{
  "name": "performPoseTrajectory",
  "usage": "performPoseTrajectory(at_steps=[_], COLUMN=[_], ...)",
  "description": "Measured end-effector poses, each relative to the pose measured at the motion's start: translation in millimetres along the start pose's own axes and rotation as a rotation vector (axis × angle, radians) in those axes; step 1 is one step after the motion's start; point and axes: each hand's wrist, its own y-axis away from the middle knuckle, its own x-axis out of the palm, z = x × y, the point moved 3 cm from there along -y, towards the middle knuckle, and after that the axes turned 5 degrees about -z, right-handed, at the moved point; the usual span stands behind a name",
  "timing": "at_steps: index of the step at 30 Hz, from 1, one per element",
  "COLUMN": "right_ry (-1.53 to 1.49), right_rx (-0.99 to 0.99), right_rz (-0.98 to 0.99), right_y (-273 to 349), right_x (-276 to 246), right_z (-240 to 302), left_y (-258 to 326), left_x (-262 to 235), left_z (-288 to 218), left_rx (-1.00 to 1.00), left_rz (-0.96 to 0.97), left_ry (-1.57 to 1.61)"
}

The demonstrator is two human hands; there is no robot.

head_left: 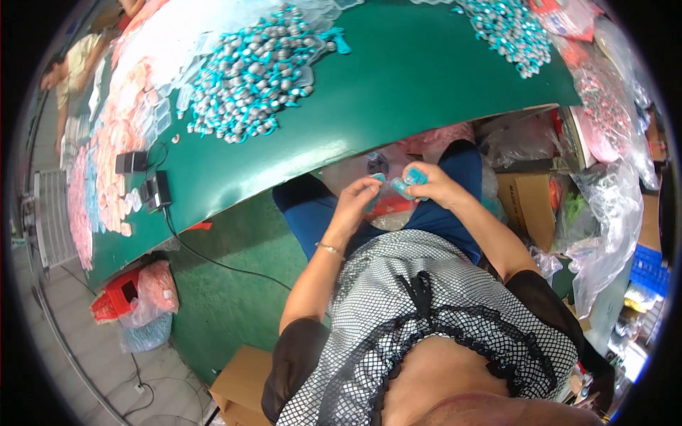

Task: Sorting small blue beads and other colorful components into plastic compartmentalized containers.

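Note:
Above my lap, just off the table's near edge, my two hands work close together. My left hand [356, 197] pinches a small light-blue plastic piece [379, 177] between thumb and fingertips. A short gap to its right, my right hand [437, 187] is closed around a few clear-blue plastic pieces [416, 176], some of them partly covered by the fingers. What exactly these pieces are is too small to tell. Beyond my hands on the green table [398, 85] lies a large heap of grey balls with turquoise parts [256, 74].
A second turquoise-and-grey heap [508, 35] lies far right. Peach pieces [117, 156] and black boxes [156, 190] with a cable [234, 268] occupy the left. Bagged goods [604, 99] and a cardboard box [527, 202] crowd the right. Another person [74, 67] is far left.

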Motion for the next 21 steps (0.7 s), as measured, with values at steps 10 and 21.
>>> performPoseTrajectory(at_steps=[10,21], right_ry=[-0.596,-0.049], right_rx=[0.600,0.360], right_rz=[-0.187,-0.048], right_y=[-157.2,-129.8], right_x=[-5.5,17.5], right_z=[-203.9,-143.3], left_y=[-112.4,-63.5], left_x=[-28.9,-17.2], left_z=[93.2,35.7], left_rx=[-0.218,0.122], left_rz=[-0.551,-0.076], left_ry=[-0.267,-0.425])
